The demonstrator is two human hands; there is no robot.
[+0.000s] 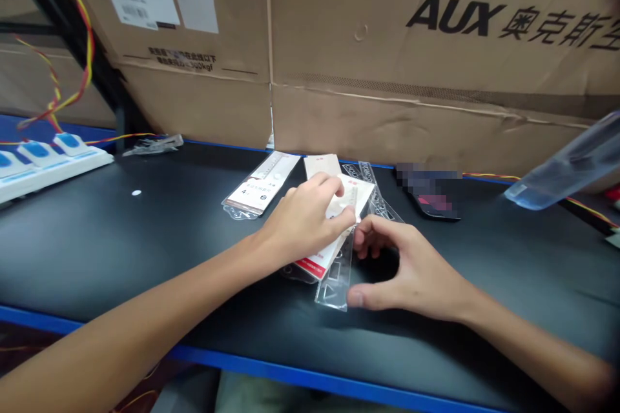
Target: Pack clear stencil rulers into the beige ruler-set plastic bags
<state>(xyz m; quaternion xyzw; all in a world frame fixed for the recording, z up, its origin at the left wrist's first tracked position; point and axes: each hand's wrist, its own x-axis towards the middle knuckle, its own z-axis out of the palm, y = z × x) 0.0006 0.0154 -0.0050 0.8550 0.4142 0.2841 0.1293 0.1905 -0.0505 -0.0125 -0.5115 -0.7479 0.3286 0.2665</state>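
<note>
From the left hand point(303, 219), open desk point(97, 226) is left at 9 o'clock; passage is barred by boxes point(339, 45) at 12, a phone point(431, 197) at 3.

Your left hand point(303, 222) pinches a matt white paper card point(362, 195); your right hand point(411, 271) touches a clear, glossy plastic ruler point(334, 281). The worktop point(145, 239) is smooth matt black. Rough brown cardboard boxes point(368, 32) stand along its back edge.

Left hand point(303, 222) pinches white card point(362, 197); right hand point(411, 271) touches clear stencil point(334, 281) (black table point(145, 239)).
</note>
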